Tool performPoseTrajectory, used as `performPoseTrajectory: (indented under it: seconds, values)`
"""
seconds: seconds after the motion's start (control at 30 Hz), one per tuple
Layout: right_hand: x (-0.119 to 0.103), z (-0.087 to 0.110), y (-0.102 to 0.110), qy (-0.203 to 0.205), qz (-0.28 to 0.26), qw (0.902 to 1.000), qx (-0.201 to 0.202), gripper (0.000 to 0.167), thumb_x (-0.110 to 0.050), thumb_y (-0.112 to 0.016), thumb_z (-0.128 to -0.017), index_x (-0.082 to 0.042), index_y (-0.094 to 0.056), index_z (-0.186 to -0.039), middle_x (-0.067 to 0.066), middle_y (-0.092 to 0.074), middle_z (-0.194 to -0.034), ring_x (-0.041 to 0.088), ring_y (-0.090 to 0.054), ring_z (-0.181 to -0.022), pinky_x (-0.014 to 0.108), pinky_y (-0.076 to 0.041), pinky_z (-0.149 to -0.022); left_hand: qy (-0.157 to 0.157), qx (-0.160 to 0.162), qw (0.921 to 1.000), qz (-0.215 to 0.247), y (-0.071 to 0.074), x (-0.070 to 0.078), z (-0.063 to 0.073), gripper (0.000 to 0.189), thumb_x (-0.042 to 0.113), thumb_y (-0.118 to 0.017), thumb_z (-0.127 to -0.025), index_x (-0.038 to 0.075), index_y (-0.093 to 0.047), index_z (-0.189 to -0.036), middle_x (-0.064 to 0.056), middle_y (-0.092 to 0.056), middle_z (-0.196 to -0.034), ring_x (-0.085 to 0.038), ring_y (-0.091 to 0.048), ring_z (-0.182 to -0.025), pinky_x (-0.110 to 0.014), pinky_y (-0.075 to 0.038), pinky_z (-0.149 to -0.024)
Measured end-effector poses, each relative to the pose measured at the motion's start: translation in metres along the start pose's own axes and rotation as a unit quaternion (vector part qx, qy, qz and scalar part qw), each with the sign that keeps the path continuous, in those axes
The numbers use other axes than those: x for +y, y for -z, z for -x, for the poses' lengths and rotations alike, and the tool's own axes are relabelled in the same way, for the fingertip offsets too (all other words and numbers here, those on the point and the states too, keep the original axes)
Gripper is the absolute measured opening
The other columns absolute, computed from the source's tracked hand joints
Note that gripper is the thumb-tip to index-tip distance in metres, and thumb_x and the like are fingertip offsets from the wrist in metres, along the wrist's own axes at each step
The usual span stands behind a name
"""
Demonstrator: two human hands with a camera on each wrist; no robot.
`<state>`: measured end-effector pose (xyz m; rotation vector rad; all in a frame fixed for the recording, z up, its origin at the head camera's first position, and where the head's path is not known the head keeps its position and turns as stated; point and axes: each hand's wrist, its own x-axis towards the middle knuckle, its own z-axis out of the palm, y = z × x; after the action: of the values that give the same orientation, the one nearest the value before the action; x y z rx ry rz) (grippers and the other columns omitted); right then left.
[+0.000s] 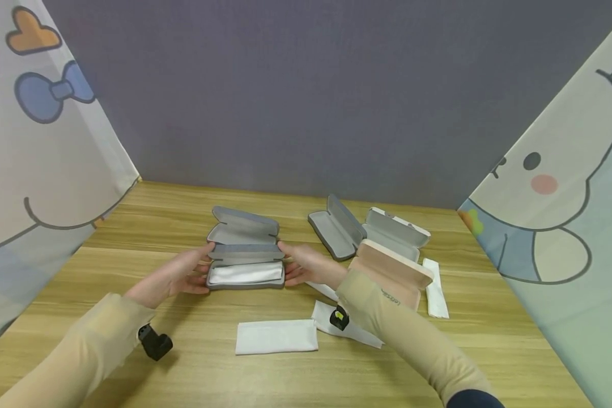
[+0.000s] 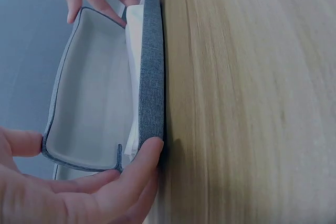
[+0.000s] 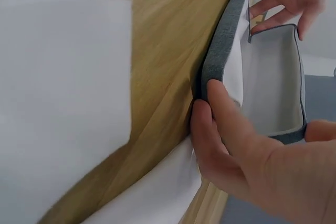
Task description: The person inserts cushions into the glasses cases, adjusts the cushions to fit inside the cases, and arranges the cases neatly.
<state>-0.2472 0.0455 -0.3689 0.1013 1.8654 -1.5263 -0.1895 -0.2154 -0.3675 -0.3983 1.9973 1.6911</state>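
A grey glasses case (image 1: 245, 255) stands with its lid raised on the wooden table, a folded white cloth (image 1: 246, 273) lying in its base. My left hand (image 1: 175, 276) holds the case's left end, thumb at the lid's edge and fingers against the base. At the opposite end my right hand (image 1: 313, 266) grips it the same way. In the left wrist view the left fingers (image 2: 139, 169) press the base's corner. The right wrist view shows the right fingers (image 3: 223, 114) on the grey base. Right behind this case sits another open grey case (image 1: 242, 229).
To the right stand an open dark grey case (image 1: 336, 229), a whitish open case (image 1: 395, 233) and a pink open case (image 1: 390, 272). White cloths lie on the table: one in front (image 1: 276, 337), one under the right forearm (image 1: 354, 328), another at the far right (image 1: 436, 289).
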Motion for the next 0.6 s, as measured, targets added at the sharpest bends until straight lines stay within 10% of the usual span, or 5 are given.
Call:
performPoseTrajectory:
  seconds: [0.6]
  values:
    - [0.009, -0.010, 0.008, 0.020, 0.013, 0.9992, -0.033, 0.069, -0.036, -0.048, -0.101, 0.006, -0.022, -0.149, 0.037, -0.043, -0.133, 0.039, -0.058, -0.110, 0.045, -0.051, -0.096, -0.080, -0.045, 0.9943, -0.055, 0.010, -0.014, -0.002, 0.089, 0.051, -0.035, -0.101, -0.016, 0.000, -0.147, -0.044, -0.027, -0.143, -0.024, -0.064, -0.105, -0.037, -0.057, -0.085]
